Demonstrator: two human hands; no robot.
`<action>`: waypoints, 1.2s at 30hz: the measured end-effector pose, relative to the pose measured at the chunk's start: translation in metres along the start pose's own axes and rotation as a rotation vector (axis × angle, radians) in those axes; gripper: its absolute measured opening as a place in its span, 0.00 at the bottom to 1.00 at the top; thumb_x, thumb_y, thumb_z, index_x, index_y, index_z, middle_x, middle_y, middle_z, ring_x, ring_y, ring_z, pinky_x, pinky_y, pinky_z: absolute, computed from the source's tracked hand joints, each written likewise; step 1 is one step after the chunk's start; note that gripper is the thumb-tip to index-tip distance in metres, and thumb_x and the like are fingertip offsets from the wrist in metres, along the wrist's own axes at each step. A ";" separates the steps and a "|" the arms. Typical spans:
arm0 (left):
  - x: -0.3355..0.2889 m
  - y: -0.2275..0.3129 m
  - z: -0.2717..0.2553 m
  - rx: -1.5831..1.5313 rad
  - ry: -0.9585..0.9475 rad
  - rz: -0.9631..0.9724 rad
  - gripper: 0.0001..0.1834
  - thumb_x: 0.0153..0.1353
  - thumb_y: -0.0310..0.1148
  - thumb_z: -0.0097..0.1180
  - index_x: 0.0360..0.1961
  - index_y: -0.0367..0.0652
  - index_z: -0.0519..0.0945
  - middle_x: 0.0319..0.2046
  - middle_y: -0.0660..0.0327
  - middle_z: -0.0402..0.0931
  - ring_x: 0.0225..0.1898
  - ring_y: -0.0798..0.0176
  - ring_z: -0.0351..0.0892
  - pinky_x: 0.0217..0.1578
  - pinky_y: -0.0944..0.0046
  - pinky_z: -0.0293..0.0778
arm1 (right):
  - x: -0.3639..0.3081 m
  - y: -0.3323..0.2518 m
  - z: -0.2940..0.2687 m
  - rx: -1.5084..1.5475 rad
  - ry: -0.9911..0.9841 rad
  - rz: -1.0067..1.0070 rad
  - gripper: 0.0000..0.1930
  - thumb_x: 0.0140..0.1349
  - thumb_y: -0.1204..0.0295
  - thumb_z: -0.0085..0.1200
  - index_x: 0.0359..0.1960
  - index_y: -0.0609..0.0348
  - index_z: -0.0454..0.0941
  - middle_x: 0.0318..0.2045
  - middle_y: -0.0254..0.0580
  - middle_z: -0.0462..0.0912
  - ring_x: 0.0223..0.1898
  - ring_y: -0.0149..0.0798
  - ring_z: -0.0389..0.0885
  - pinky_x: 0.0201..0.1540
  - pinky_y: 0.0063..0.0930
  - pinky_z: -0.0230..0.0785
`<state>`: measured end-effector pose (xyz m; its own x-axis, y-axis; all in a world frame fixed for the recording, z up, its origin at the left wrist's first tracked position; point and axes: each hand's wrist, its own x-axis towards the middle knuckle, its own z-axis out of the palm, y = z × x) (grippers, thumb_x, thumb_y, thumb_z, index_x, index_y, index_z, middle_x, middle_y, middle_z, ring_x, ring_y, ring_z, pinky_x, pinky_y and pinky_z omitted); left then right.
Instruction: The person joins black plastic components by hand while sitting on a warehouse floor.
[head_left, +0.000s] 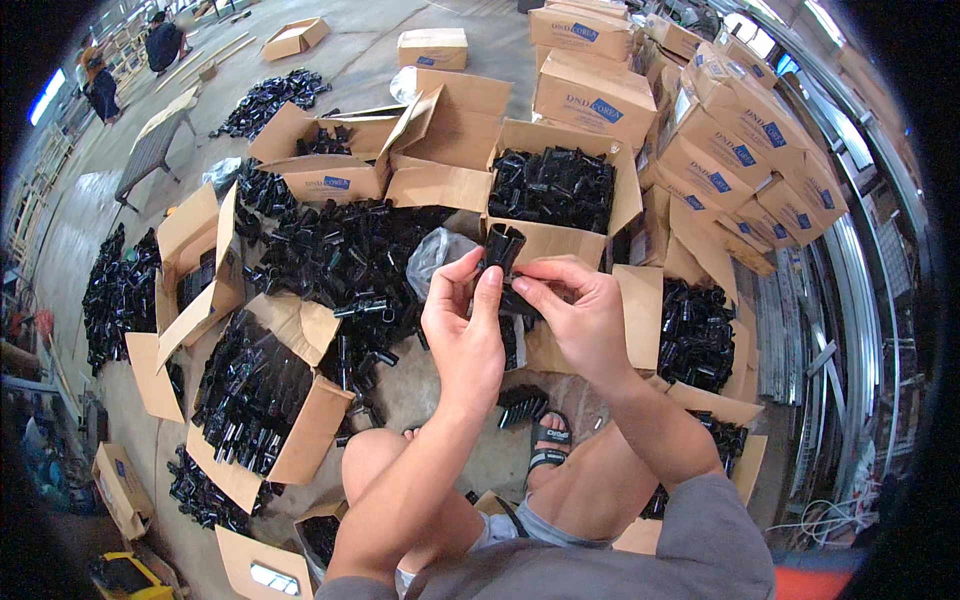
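Note:
Both hands are raised in front of my body. My left hand [464, 322] pinches a shiny black fitting [503, 244] with short tube-like openings facing up. From the other side, the thumb and forefinger of my right hand [578, 312] are closed at the lower part of the same fitting. Whether a smaller piece sits between those right fingertips is hidden. Behind my left hand lies a clear plastic bag [432, 256]. Just beyond the hands, an open cardboard box [560, 238] is filled with similar black parts.
A large heap of black parts [335, 255] spreads on the floor to the left. Around me stand several open cartons, including one [312, 430] at left and one [640, 310] at right. Stacked closed boxes [740, 150] and metal profiles [790, 340] line the right. Two people are far off.

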<state>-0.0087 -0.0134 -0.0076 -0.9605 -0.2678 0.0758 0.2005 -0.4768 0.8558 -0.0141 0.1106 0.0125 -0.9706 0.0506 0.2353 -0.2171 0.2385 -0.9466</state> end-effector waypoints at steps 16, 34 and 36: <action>-0.004 -0.011 0.001 0.075 -0.039 0.005 0.14 0.71 0.28 0.55 0.55 0.34 0.75 0.46 0.61 0.79 0.47 0.73 0.76 0.51 0.70 0.72 | -0.006 0.015 0.004 0.042 0.077 -0.031 0.09 0.57 0.75 0.68 0.38 0.65 0.87 0.35 0.45 0.87 0.37 0.34 0.84 0.42 0.27 0.74; -0.005 -0.012 0.000 0.122 0.002 0.017 0.13 0.69 0.24 0.57 0.53 0.32 0.75 0.45 0.58 0.79 0.47 0.71 0.77 0.50 0.70 0.74 | -0.003 0.019 0.006 -0.118 0.072 -0.095 0.12 0.64 0.68 0.62 0.36 0.67 0.84 0.34 0.53 0.85 0.36 0.50 0.84 0.42 0.35 0.75; -0.005 -0.011 0.002 0.101 0.001 0.015 0.13 0.69 0.24 0.57 0.53 0.32 0.75 0.45 0.59 0.79 0.47 0.71 0.77 0.50 0.70 0.74 | -0.004 0.014 0.003 -0.173 0.055 -0.167 0.11 0.64 0.68 0.62 0.37 0.67 0.84 0.35 0.53 0.85 0.37 0.49 0.84 0.42 0.35 0.75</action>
<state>-0.0066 -0.0054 -0.0167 -0.9575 -0.2747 0.0886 0.1941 -0.3857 0.9020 -0.0136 0.1105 -0.0023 -0.9145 0.0479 0.4018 -0.3486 0.4105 -0.8426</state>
